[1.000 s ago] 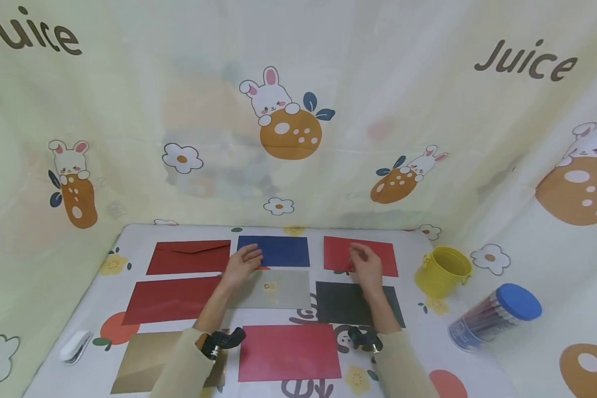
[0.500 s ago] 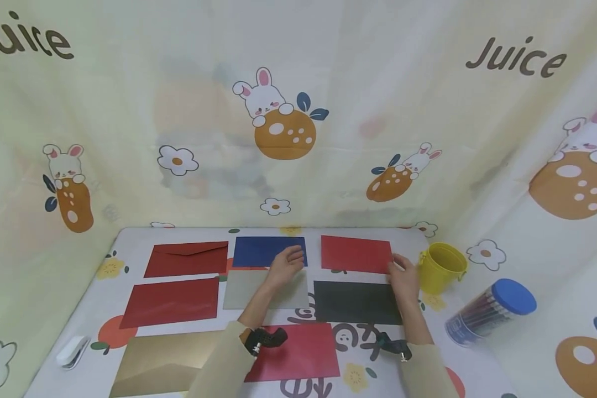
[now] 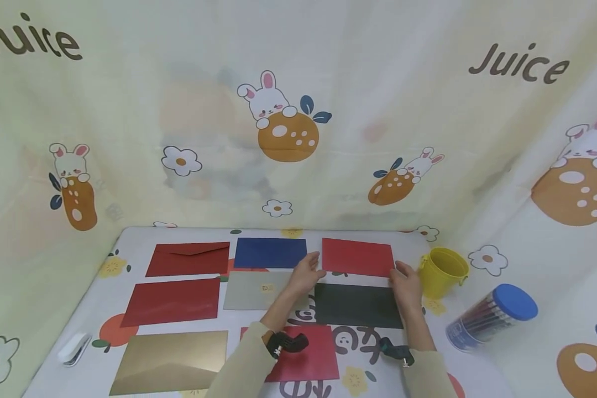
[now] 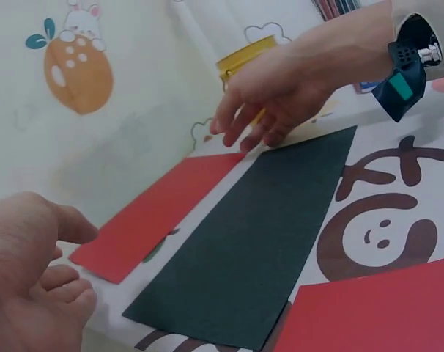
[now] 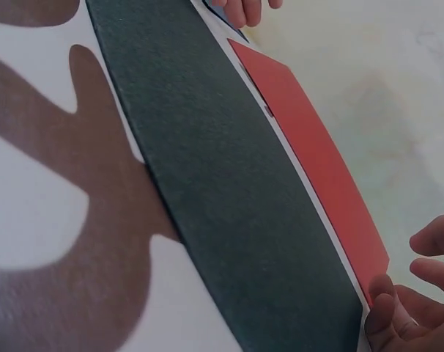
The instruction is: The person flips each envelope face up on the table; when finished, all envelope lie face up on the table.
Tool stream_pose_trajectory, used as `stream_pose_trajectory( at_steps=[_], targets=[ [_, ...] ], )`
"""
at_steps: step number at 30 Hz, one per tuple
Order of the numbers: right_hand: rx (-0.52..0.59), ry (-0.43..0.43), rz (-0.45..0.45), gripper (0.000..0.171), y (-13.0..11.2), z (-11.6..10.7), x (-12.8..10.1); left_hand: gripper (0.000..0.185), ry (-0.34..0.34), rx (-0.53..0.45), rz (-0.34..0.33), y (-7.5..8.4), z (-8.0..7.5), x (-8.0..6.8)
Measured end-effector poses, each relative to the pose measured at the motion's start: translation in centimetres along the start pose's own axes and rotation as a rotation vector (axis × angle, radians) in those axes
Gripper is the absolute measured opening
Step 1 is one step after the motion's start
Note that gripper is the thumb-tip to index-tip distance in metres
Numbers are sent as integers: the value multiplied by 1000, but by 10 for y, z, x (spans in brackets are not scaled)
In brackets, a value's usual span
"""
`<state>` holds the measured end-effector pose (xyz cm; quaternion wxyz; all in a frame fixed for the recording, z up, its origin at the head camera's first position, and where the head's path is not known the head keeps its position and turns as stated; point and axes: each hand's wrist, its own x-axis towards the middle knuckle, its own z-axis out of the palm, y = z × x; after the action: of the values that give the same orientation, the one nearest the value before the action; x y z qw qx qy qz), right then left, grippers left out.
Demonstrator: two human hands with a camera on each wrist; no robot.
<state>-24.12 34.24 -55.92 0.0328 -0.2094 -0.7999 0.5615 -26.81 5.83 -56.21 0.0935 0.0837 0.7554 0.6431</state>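
Note:
A bright red envelope (image 3: 358,257) lies flat in the back row, with a dark grey envelope (image 3: 356,305) just in front of it. My left hand (image 3: 305,273) hovers at the red envelope's near left corner, fingers loosely curled, thumb toward the corner (image 4: 31,286). My right hand (image 3: 405,282) is at the red envelope's near right corner, where it meets the dark one. Its fingertips (image 4: 244,136) point down at the edge. In the right wrist view the fingers (image 5: 420,293) curl beside the red envelope (image 5: 317,154) and grip nothing.
Other envelopes lie in rows: blue (image 3: 270,252), grey (image 3: 254,290), two dark red (image 3: 188,258) (image 3: 171,301), gold (image 3: 171,362), red (image 3: 308,354). A yellow bucket (image 3: 443,271) and a blue-lidded pen jar (image 3: 492,318) stand right. A white stapler (image 3: 74,348) lies front left.
Both hands have moved right. The left went from the blue envelope to the red envelope's left corner, the right from over the red envelope to its right corner.

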Motion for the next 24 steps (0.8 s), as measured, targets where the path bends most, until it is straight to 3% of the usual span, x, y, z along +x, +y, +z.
stream_pose_trajectory(
  at_steps=[7, 24],
  targets=[
    [-26, 5, -10, 54, 2, 1, 0, 60, -1, 36, -22, -3, 6, 0],
    [-45, 34, -26, 53, 3, 8, 0, 58, 6, 13, -18, -6, 3, 1]
  ],
)
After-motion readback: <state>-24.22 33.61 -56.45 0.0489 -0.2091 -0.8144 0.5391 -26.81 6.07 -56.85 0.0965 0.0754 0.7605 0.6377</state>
